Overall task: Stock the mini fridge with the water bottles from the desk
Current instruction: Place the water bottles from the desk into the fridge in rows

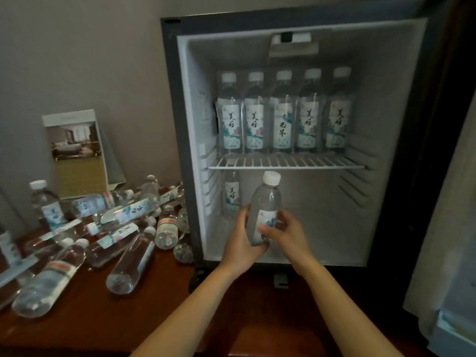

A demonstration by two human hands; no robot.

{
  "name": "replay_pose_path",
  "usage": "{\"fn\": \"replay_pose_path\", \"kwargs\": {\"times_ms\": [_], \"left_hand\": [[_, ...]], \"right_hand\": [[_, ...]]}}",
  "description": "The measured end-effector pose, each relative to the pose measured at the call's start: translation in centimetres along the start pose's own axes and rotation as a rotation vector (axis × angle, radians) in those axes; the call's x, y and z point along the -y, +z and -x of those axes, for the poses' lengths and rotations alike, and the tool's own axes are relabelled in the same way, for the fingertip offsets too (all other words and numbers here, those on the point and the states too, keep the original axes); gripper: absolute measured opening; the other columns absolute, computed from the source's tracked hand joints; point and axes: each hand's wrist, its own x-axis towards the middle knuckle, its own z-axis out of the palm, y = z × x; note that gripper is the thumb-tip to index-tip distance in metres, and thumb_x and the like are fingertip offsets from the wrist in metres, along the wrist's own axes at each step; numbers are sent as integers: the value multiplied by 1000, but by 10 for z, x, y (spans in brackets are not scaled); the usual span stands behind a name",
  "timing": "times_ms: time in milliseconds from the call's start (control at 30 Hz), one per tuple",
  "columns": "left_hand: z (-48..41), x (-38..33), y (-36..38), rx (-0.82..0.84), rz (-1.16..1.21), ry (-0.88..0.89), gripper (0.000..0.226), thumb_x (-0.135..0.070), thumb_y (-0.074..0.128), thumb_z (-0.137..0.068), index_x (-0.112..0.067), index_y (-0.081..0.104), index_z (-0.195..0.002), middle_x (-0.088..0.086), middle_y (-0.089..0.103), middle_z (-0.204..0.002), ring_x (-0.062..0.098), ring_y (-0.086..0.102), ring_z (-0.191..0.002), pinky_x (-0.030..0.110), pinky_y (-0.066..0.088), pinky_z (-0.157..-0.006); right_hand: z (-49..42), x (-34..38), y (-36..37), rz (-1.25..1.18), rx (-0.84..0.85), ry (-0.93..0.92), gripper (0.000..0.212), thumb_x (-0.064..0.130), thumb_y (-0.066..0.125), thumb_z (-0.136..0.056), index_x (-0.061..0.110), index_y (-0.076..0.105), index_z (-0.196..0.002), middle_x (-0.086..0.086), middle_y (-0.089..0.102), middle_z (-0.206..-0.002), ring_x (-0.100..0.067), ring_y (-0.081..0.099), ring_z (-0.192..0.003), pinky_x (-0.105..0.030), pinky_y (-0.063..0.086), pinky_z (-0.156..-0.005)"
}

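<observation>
While both hands hold it upright, a clear water bottle (266,199) with a white cap (271,177) is at the mouth of the mini fridge (175,124), in front of the lower compartment. The left hand (243,237) grasps the bottle's lower body from the left with its fingers curled round it. The right hand (286,233) grips the labelled part from the right, fingers bent across the front. Whether the bottle's base rests on the fridge floor or hangs just above it cannot be told, since the hands cover it.

Inside the fridge, a white wire shelf (286,163) splits the cavity into an upper and a lower compartment. Five water bottles (283,117) stand upright on the shelf in a row, side by side, with their printed labels facing out. Below the shelf, one more bottle (231,194) stands upright at the back left of the lower compartment, just left of and behind the held one. The fridge door (443,253) is swung open at the right edge of the view.

The fridge stands on a dark reddish wooden desk (154,318). To its left, a heap of water bottles (123,228) lies on the desk, most on their sides and overlapping, the nearest ones just beside the fridge's left wall. One upright bottle (46,202) stands at the far left of the heap. Behind the heap, a folded brochure (74,153) with a room photo stands against the grey wall (90,60).
</observation>
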Motion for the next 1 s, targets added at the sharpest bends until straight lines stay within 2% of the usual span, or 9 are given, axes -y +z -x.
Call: {"fn": "replay_pose_path", "kwargs": {"times_ms": [133, 267, 367, 467, 533, 600, 667, 800, 1000], "left_hand": [[-13, 16, 7, 6, 53, 7, 80, -8, 77, -72, -31, 33, -135, -16, 56, -121, -3, 57, -109, 16, 48, -87], [-33, 31, 7, -12, 69, -53, 78, -10, 77, -72, -27, 34, -135, -15, 57, -120, -2, 57, -110, 19, 50, -88], [-48, 37, 5, -70, 6, -97, 61, -10, 76, -74, -30, 46, -123, -8, 62, -113, 11, 61, -107, 31, 51, -90], [-59, 35, 6, -167, -132, -110, 47, -12, 73, -78, -15, 56, -122, 6, 65, -114, 21, 62, -104, 39, 51, -90], [-63, 36, 6, -208, -227, -99, 37, -10, 66, -84, -11, 59, -120, 7, 66, -114, 21, 62, -104, 35, 50, -91], [-66, 37, 3, -233, -311, -86, 33, -7, 59, -88, -12, 61, -120, 6, 66, -115, 19, 61, -105, 24, 47, -89], [-69, 39, -1, -224, -354, -91, 32, -6, 56, -89, -13, 61, -120, 6, 66, -115, 19, 61, -105, 19, 43, -85], [-74, 46, -6, -169, -340, -146, 41, 2, 53, -88, -9, 54, -127, 9, 62, -123, 22, 58, -112, 23, 43, -91], [-79, 51, -6, -149, -333, -225, 46, 4, 54, -83, -12, 49, -126, 7, 59, -122, 20, 56, -109, 21, 41, -84]], "right_hand": [[-15, -16, -2, 54, -29, -21, 44, 9, 74, -76, 35, 55, -106, 18, 68, -92, 5, 65, -85, -10, 50, -65], [-42, -27, 4, 129, -30, -37, 60, 17, 76, -76, 30, 43, -124, 15, 58, -108, -4, 60, -100, -20, 52, -81], [-66, -34, 9, 197, -47, -73, 65, 18, 77, -75, 24, 40, -128, 18, 55, -103, 3, 58, -93, -9, 49, -75], [-90, -40, 12, 216, -38, -86, 75, 15, 77, -75, 17, 33, -135, 10, 54, -107, 2, 57, -90, -14, 49, -78], [-103, -45, 13, 240, -38, -93, 78, 13, 76, -75, 14, 29, -138, 6, 53, -110, -6, 58, -93, -18, 49, -79], [-115, -49, 13, 252, -41, -100, 76, 13, 76, -76, 14, 30, -137, 5, 53, -111, -8, 58, -94, -13, 47, -75], [-123, -54, 14, 251, -44, -95, 72, 13, 75, -76, 13, 33, -135, 4, 54, -111, -8, 58, -92, -12, 46, -73], [-133, -61, 17, 246, -63, -84, 66, 13, 74, -78, 11, 36, -132, 2, 55, -111, -13, 59, -97, -22, 47, -80], [-141, -60, 16, 284, -70, -79, 63, 15, 72, -80, 12, 37, -131, -5, 58, -119, -12, 57, -96, -23, 48, -82]]}}
